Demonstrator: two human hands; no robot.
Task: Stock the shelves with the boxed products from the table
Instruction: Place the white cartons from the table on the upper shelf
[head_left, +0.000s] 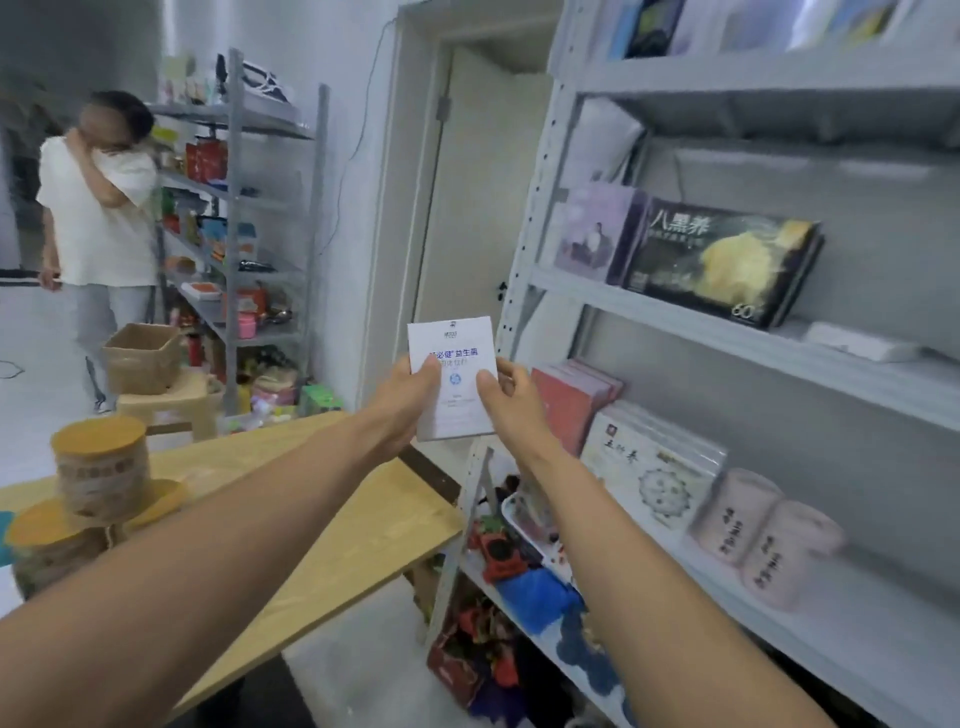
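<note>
A small white box (451, 343) with blue print is held upright in the air, just left of the grey shelf unit (727, 332). My left hand (402, 402) grips its left edge, thumb on the front. My right hand (511, 397) grips its right edge, thumb also on the front. Both arms reach forward over the wooden table (332, 545). The shelf holds a black and gold box (722, 262), a purple box (597, 231), pink boxes (571, 400) and a white patterned box (649, 467).
Round yellow-lidded tins (98, 467) are stacked at the table's left end. Two pink canisters (763, 540) stand on the lower shelf. A person in a white shirt (98, 208) stands by a second shelf unit (239, 218). A wicker basket (140, 356) sits on a stool.
</note>
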